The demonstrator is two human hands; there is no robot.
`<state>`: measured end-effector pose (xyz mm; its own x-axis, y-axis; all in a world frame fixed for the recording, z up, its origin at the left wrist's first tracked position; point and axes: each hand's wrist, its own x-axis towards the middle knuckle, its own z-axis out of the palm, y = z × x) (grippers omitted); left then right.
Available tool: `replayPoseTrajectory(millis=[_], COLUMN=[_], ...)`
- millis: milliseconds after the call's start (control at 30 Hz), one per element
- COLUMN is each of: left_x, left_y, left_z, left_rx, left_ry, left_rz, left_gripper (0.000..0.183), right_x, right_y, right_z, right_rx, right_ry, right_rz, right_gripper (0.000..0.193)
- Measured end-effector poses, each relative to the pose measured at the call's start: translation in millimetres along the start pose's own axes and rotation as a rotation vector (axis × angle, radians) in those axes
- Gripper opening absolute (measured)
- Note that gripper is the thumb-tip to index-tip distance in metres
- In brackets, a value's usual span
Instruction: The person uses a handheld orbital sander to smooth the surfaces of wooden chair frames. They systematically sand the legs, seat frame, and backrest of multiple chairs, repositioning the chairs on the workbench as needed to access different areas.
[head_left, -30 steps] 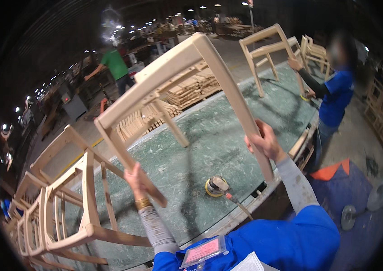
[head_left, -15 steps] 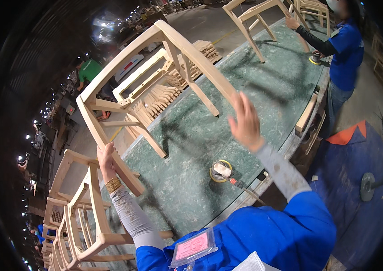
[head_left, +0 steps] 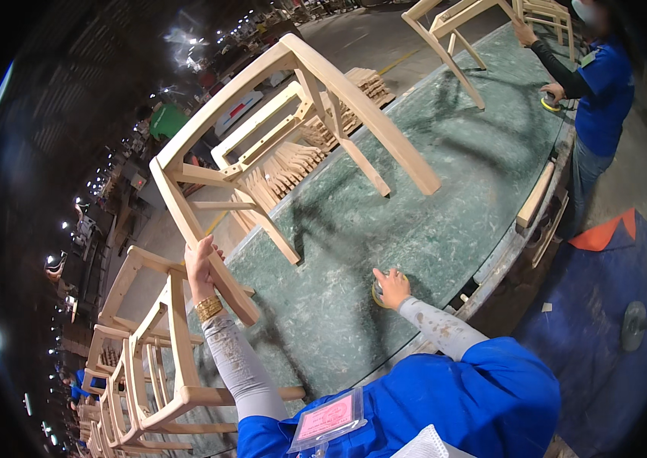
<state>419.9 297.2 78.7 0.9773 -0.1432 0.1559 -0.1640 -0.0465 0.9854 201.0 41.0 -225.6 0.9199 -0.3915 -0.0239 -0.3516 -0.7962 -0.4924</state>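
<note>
A bare pale-wood chair frame (head_left: 220,104) is tilted on the green worktable (head_left: 339,259), its legs standing out at angles. My left hand (head_left: 201,269) wraps round one of its legs on the near left side. To the right of that leg, my right hand (head_left: 392,288) rests over a small round power sander (head_left: 376,295) with a yellow rim. Fingers and palm cover most of the tool, and its hose is largely hidden by my forearm.
More wooden chair frames (head_left: 178,336) crowd the left side. Beyond the table's far edge lie stacked wooden parts (head_left: 285,169). At the far right a co-worker in blue (head_left: 602,99) holds another chair frame (head_left: 465,65) and a sander. A wood strip (head_left: 536,193) lies along the right edge.
My right hand has left the chair frame's right leg and come down onto the sander. My left hand keeps its hold. The co-worker's lower hand is now on their sander.
</note>
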Motion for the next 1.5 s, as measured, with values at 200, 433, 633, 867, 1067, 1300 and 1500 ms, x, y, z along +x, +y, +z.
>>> replayPoseTrajectory(millis=[200, 433, 633, 867, 1067, 1300, 1500], left_x=[-3, -16, -27, -35, -43, -52, -54], left_y=[4, -4, -4, -2, -8, -4, -8], left_z=[17, -5, 7, 7, 13, 14, 9], left_rx=[-0.039, 0.012, 0.022, 0.061, 0.053, 0.075, 0.068], left_ry=[-0.034, 0.016, 0.034, 0.045, 0.075, 0.115, 0.076], left_rz=[-0.01, -0.017, -0.007, -0.001, 0.004, 0.013, 0.029], left_gripper=[0.04, 0.035, 0.035, 0.027, 0.026, 0.025, 0.029], right_x=[-11, -92, -102, -62, -60, -73, -72], right_y=[7, 18, 40, 69, 65, 71, 82], right_z=[-13, -161, -288, -310, -325, -329, -322], right_rx=[0.156, 0.621, 0.398, 0.416, 0.459, 0.459, 0.471], right_ry=[0.052, 0.183, 0.788, 0.703, 0.59, 0.45, 0.518], right_rz=[0.081, -0.278, -0.121, -0.25, -0.204, -0.122, -0.195], right_gripper=[0.063, 0.065, 0.062, 0.06, 0.06, 0.063, 0.061])
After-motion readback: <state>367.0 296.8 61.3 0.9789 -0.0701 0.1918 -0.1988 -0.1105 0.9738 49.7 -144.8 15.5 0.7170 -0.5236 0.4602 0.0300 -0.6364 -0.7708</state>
